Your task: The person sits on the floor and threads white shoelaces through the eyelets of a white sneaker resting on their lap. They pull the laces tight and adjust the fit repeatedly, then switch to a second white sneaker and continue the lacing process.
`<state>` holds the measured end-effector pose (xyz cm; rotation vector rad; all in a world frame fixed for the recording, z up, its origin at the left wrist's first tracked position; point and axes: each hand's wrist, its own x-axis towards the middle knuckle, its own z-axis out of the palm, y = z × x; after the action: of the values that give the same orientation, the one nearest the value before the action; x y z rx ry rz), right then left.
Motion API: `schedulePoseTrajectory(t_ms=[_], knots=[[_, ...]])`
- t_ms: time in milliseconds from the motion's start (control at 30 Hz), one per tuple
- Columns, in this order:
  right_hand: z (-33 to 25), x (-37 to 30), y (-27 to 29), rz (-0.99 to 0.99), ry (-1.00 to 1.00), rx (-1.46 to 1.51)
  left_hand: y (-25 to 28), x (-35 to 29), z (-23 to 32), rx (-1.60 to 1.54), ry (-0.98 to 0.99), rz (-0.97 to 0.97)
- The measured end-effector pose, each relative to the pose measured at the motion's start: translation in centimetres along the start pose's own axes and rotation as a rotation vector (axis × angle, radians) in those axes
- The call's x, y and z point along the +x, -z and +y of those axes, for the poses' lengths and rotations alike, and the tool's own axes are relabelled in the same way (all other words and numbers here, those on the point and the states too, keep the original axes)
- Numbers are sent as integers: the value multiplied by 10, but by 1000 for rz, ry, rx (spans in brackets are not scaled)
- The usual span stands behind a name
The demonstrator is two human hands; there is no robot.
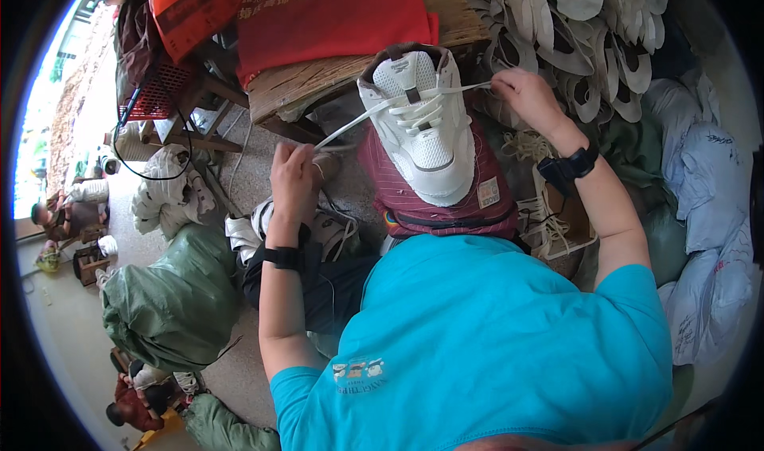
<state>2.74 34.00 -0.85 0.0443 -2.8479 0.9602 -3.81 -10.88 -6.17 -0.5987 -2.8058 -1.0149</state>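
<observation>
A white sneaker [434,160] with a dark collar lining lies toe toward me on a maroon pinstriped cloth [495,164] over my lap. Its white shoelace [355,124] crosses the upper and runs out taut to both sides. My left hand [292,176] pinches one end, to the left of the shoe and lower than its collar. On the right, my right hand [529,101] grips the other end, raised about level with the top eyelets. Neither hand touches the shoe itself. Whether it has a sole is hidden.
Ahead is a wooden table [290,93] with a red bag [334,21]. White shoe uppers [585,45] are piled at the far right, above white sacks [708,180]. Loose laces [549,228] hang by my right side. A green sack [171,300] stands left; other people sit beyond.
</observation>
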Motion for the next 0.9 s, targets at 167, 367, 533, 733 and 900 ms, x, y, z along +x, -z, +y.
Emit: schedulePoseTrajectory(t_ms=[167, 367, 533, 733, 900], knots=[[30, 10, 10, 34, -471, 946, -7, -3, -13, -1139, 675, 132], [102, 29, 76, 407, -372, 1612, 37, 24, -35, -1952, 413, 339], [97, 17, 119, 760, -416, 1205, 74, 12, -73, -1766, 366, 464], [36, 11, 70, 441, -424, 795, 62, 20, -5, -1185, 351, 412], [-63, 13, 14, 56, -346, 910, 24, 40, 103, -1043, 202, 145]])
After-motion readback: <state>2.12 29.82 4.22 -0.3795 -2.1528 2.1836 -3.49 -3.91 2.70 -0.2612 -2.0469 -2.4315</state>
